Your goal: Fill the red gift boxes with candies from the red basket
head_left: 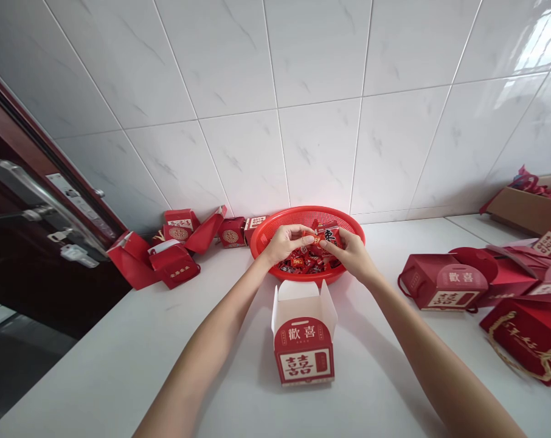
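Over the red plastic basket (263,237), my left hand (286,243) and my right hand (352,254) come close together. Between their fingertips is a small red wrapped candy (318,239), pinched from both sides. A larger packet with dark characters (329,233) shows just behind it, by my right fingers; whether I touch it I cannot tell. More red wrapped candies (298,263) lie in the basket below. Nearer to me, between my forearms, stands a red and white gift box (303,359) with its top flaps up and open.
Several red boxes and bags (175,261) stand at the left, near a dark door with a metal handle (47,194). On the right are closed red gift boxes (444,283), a red bag with a rope handle (526,340) and a cardboard box (526,207). A tiled wall (321,146) rises behind.
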Tool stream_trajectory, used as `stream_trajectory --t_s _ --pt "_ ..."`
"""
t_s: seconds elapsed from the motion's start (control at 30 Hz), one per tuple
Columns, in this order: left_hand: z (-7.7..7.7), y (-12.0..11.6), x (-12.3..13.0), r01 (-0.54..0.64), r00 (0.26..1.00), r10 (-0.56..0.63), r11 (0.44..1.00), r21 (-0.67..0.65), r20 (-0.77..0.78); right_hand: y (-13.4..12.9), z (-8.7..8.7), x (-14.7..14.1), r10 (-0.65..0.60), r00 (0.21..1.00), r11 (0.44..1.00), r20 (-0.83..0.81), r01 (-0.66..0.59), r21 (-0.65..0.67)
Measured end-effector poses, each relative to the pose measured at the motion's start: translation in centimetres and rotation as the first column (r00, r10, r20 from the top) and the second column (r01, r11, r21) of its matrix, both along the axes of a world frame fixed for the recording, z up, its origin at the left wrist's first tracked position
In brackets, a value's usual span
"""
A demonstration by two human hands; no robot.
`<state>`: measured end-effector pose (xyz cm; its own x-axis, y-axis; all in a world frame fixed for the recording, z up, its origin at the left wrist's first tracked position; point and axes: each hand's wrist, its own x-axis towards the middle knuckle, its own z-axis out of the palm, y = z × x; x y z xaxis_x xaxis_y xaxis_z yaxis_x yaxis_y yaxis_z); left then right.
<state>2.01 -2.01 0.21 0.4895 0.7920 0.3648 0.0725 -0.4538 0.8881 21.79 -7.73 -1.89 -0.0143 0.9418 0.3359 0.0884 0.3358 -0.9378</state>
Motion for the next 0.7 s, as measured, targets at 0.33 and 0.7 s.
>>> stream_trajectory --t_s 0.33,0.7 --pt "0.04 -0.08 -0.08 0.028 0.999 -0.026 0.998 -0.052 0.042 -0.26 0.42 -0.08 0.086 0.990 0.994 -0.115 -0.094 -0.062" --pt "0.52 -0.23 0.01 -0.042 0.999 0.041 0.998 0.055 0.027 -0.52 0.81 -0.16 0.116 0.983 0.992 -0.140 -0.122 -0.037"
